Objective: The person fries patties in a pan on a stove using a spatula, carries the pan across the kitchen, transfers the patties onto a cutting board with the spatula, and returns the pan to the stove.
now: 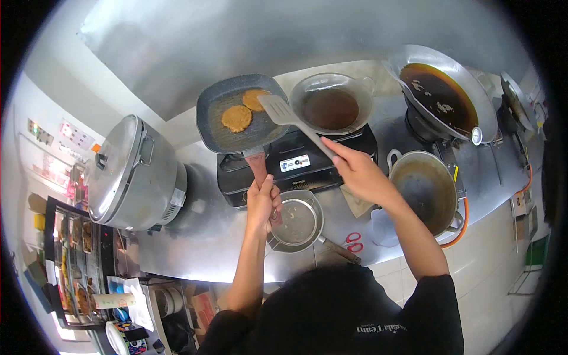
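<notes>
My left hand is wrapped round the reddish-brown handle of a dark square pan above the left side of the black gas stove. Two browned patties lie in the pan, one near its middle and the other towards its upper right. In my right hand is a grey slotted spatula. Its blade is over the pan's right edge, beside the upper patty. Whether blade and patty touch, I cannot tell.
A wok of dark liquid sits on the right burner. Farther right are a large oil wok and a deep pot. A strainer and red scissors lie in front; a big lidded cooker stands left.
</notes>
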`<state>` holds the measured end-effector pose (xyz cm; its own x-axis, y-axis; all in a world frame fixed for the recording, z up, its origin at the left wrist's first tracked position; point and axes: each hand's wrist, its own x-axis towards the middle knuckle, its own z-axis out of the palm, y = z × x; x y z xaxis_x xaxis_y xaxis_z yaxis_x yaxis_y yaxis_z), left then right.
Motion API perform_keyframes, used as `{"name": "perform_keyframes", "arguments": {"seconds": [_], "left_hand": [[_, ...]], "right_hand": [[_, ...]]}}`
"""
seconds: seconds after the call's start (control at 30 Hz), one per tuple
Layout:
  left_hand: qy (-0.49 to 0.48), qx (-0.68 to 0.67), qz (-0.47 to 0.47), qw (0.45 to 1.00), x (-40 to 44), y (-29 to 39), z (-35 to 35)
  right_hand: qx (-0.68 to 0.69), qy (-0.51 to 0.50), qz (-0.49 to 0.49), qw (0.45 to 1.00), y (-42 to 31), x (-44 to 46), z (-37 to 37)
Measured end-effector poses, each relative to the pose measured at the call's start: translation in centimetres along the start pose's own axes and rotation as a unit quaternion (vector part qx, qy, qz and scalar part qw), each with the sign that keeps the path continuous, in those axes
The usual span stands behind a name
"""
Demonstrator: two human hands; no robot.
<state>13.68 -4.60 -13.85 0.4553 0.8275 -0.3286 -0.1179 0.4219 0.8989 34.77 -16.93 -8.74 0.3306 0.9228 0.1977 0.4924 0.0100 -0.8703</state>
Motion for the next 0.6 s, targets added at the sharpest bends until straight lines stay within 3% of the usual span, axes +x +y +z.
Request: {"name": "perform_keyframes", "arguments": {"seconds": [0.13,0.23,0.6], "left_hand": [[-0.015,0.014,0.001,1.000,0.6,-0.5,2.1],[-0.013,0.023,-0.001,1.000,0.8,-1.0,3.3],[-0.015,0.084,0.034,0.996,2.3,-2.2,5.3]], "right_hand": [[-0.036,0.025,-0.052,0.998,2.3,2.2,1.7],[-0.057,-0.005,0.029,0.998,2.1,3.1,2.1],[-0.056,0.066,0.005,0.996,5.7,3.6,8.2]]}}
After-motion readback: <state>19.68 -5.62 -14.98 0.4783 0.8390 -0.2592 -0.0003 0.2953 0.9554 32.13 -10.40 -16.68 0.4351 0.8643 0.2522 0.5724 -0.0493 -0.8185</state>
